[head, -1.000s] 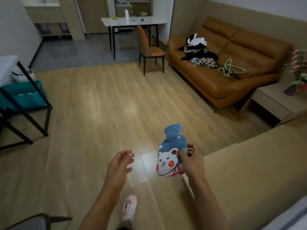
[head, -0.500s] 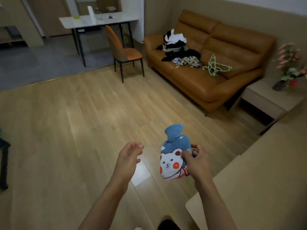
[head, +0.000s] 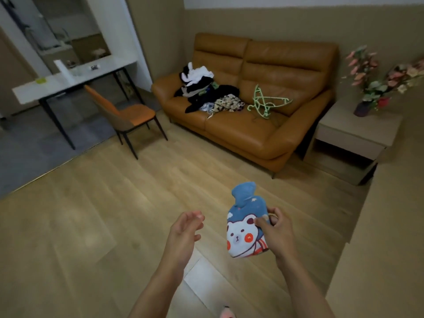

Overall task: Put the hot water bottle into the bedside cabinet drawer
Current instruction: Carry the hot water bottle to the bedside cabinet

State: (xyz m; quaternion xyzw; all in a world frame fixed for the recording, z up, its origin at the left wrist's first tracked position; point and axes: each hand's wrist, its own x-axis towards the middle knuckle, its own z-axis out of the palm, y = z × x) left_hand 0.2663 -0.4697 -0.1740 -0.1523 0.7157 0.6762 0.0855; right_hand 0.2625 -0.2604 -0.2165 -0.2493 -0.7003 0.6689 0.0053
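Observation:
My right hand [head: 276,232] grips a small hot water bottle [head: 244,222] by its right edge, holding it upright over the wooden floor. Its cover is blue with a white bear face and red cheeks. My left hand [head: 184,230] hangs empty to the left of the bottle, fingers loosely curled and apart. The beige bedside cabinet [head: 358,131] stands at the far right beside the sofa, and its drawer front [head: 346,140] is closed.
A brown leather sofa [head: 257,125] carries a pile of clothes [head: 206,92] and green hangers [head: 266,103]. A vase of flowers [head: 371,88] stands on the cabinet. An orange chair [head: 124,115] and white desk [head: 73,79] are at the left. The beige bed [head: 385,249] fills the right.
The view has swung to the right and nearer, bringing the sofa and the bedside cabinet toward the centre. Both hands keep their pose, the right one still holding the bottle.

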